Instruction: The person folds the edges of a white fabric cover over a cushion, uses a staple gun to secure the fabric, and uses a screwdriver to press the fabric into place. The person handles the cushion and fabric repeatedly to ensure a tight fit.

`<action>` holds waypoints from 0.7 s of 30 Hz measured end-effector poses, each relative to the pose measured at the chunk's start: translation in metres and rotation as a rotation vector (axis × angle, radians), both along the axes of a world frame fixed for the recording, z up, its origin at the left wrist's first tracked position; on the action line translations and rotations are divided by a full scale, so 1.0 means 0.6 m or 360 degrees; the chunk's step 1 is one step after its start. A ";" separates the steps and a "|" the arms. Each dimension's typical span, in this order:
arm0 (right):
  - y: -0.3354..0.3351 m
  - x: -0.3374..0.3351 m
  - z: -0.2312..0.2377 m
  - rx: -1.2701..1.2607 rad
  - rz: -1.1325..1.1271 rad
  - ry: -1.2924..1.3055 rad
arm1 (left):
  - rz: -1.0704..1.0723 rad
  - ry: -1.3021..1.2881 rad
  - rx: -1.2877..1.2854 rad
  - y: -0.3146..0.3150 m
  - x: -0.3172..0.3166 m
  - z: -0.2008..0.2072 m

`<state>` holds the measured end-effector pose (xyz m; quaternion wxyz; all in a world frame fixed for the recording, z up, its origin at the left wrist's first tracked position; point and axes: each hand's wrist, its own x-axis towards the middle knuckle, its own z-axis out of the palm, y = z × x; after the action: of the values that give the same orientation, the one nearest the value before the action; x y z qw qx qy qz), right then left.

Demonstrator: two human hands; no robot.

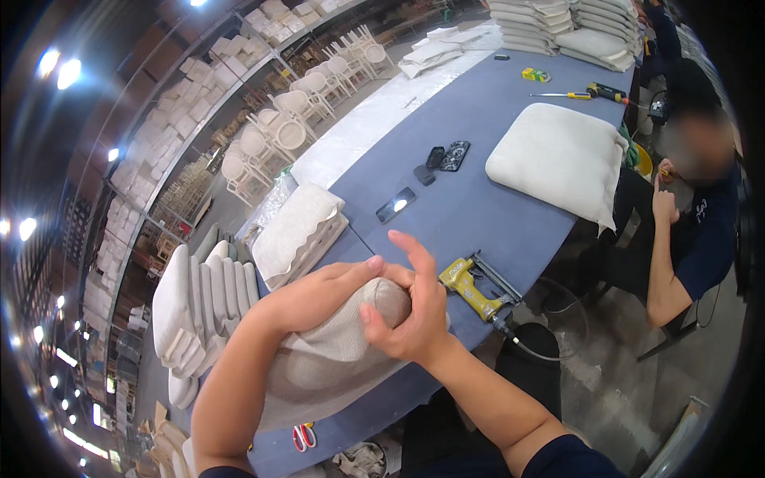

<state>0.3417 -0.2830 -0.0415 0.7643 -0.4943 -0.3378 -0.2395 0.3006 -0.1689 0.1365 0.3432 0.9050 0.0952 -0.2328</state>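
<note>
A beige fabric-covered seat cushion (335,362) stands tilted up in front of me at the table's near edge. My left hand (339,291) curves over its far side, fingers pressed to the cloth and thumb near the rounded corner. My right hand (414,311) cups that same corner from the right; its thumb presses on the fabric and one finger sticks up. The fingers behind the corner are partly hidden. Just right of my right hand, a yellow pneumatic staple gun (476,291) lies on the blue table with its hose attached.
Padded cushions (207,295) stand in a row at left, beside stacked fabric pieces (299,231). Red-handled scissors (304,436) lie at the near edge. Phones (396,205), a white cushion (558,159) and a screwdriver (562,95) are farther off. A co-worker (689,215) sits at right.
</note>
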 end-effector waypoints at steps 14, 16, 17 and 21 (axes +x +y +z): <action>0.011 0.007 -0.015 0.0238 -0.0248 -0.0345 | -0.0655 -0.0093 -0.0067 0.045 0.006 -0.007; 0.004 -0.002 -0.015 0.0198 -0.0408 -0.0331 | -0.0708 -0.0087 -0.0111 0.051 0.009 -0.012; 0.000 -0.011 -0.016 0.0178 -0.0487 -0.0324 | -0.0714 -0.0095 -0.0126 0.048 0.007 -0.013; -0.029 -0.074 -0.032 0.0068 -0.0232 -0.0138 | -0.0722 -0.0161 -0.0092 0.049 0.003 -0.014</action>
<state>0.2973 -0.3005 -0.0605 0.7398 -0.4904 -0.3286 -0.3229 0.3022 -0.1393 0.1279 0.3123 0.9035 -0.1347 -0.2609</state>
